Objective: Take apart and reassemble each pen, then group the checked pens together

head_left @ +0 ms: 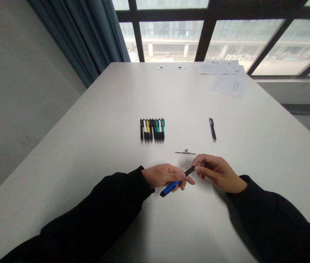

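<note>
A blue pen with a black grip (169,188) lies slantwise across my left hand (166,176), its barrel pinched between thumb and fingers. At the pen's front end, the fingertips of my right hand (215,171) are closed on the black grip; whether they also hold a small part is hidden. Just beyond my hands, a thin pen refill (181,152) rests on the table, with small metallic pieces (186,150) beside it. Farther off, several click pens (152,130) in black, white, yellow and green stand in a tight row, tips toward me.
A single dark pen (212,130) lies apart on the right of the white table (95,142). Printed papers (227,84) are at the far right corner. Two small white round items (181,68) sit near the far edge, below the window; a blue curtain (89,33) hangs at the left.
</note>
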The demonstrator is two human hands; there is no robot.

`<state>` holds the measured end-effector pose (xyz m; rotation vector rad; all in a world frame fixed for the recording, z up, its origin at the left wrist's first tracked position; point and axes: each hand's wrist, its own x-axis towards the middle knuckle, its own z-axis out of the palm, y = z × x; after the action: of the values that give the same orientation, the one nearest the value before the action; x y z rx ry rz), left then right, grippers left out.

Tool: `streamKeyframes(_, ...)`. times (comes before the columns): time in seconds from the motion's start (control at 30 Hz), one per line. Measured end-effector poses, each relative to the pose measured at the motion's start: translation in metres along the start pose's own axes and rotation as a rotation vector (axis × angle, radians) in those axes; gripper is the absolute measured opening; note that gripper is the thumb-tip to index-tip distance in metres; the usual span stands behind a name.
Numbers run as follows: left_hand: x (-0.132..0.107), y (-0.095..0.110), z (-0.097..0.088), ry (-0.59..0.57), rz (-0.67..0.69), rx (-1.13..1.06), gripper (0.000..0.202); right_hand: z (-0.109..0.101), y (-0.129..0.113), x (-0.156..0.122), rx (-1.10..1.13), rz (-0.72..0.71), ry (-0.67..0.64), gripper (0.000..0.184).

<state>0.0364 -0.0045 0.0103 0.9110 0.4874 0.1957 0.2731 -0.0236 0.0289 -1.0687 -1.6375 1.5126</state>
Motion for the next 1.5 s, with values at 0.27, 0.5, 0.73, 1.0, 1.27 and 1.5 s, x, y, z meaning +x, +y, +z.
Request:
streamKeyframes(0.27,0.002,-0.003,0.001,0.143,0.191,-0.246,0.042,-0.025,0.017,0.011,-0.799,-0.286,0.265,0.025)
streamKeyframes(0.5,0.0,0.003,0.001,0.132,0.396,-0.146,0.037,-0.022,0.018,0.015,-0.811,-0.319,0.136,0.015)
streamKeyframes(0.73,-0.004,0.002,-0.004,0.128,0.254,-0.15,0.049,-0.017,0.018,0.01,-0.225,-0.007,0.217,0.023)
streamKeyframes(1.0,-0.004,0.002,0.0,0.117,0.094,0.041,0.04,-0.022,0.014,0.012,0.403,0.073,0.18,0.03)
streamKeyframes(1.27,-0.006,0.001,0.003,0.084,0.064,0.068,0.036,-0.025,0.016,0.014,0.34,0.043,0.245,0.031)
streamKeyframes(1.5,-0.006,0.003,0.004,0.093,0.062,0.133,0.037,-0.022,0.013,0.014,0.459,0.101,0.237,0.03)
